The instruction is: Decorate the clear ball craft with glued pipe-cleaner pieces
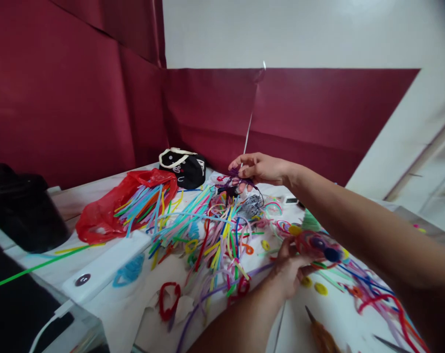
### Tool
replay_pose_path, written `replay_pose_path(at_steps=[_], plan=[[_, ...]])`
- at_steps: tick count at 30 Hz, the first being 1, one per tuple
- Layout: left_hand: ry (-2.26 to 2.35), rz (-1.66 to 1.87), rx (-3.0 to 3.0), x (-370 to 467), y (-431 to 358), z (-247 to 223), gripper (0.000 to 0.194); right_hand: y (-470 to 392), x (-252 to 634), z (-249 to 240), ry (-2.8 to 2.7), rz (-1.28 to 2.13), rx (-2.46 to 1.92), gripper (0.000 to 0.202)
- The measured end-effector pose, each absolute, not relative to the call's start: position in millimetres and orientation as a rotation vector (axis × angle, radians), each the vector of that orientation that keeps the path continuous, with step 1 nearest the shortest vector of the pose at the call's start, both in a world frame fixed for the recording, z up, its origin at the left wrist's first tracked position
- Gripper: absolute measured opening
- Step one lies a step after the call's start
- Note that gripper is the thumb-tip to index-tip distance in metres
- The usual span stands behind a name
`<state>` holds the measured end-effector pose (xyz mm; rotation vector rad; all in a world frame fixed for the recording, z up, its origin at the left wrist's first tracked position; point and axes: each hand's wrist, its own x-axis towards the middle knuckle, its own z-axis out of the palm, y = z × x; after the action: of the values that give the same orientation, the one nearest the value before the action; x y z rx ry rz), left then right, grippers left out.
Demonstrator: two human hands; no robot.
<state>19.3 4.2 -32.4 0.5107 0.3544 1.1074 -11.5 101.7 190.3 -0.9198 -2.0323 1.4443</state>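
My right hand [257, 169] reaches over the back of the table, its fingers closed on a bunch of thin dark purple string [240, 180]. Strands of it hang from the fingertips. Lower down, my left hand [289, 267] is wrapped round a blurred pinkish rounded object [316, 245] with dark blue round spots and yellow bits; its kind I cannot make out. Below the right hand lies a grey bundle of string [250, 207]. Beside it spreads a pile of coloured pipe cleaners [211, 240], some curled into loops.
A red plastic bag [104, 213] spills pipe cleaners at left. Behind it sits a black pouch [187, 169]. A white power strip [106, 269], a black bin [27, 211], a wooden-handled pointed tool [320, 333] and yellow discs [321, 289] are also around.
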Motion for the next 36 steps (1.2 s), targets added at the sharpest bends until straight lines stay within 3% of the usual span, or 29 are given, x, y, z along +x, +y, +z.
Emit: replay_pose_path(at_steps=[11, 16, 23, 31, 36], plan=[[0.294, 1.152, 0.586, 8.7, 14.6, -27.1, 0.050, 34.1, 96.4, 205.6, -1.863, 1.307, -0.917, 0.020], [0.293, 1.165, 0.575, 3.2, 22.0, -20.5, 0.036, -16.2, 152.6, 199.8, -1.786, 1.210, -0.935, 0.016], [0.288, 1.222, 0.582, -3.0, 28.4, -15.8, 0.025, -58.2, 208.1, 135.5, -1.694, 1.174, -1.092, 0.024], [0.312, 1.255, 0.544, -7.5, 32.0, -9.8, 0.014, -76.5, 206.1, 43.3, -1.904, 0.731, -1.500, 0.020], [0.375, 1.260, 0.507, -6.2, 34.0, -8.7, 0.014, -89.1, 195.8, 21.9, -1.987, 0.500, -1.688, 0.054]])
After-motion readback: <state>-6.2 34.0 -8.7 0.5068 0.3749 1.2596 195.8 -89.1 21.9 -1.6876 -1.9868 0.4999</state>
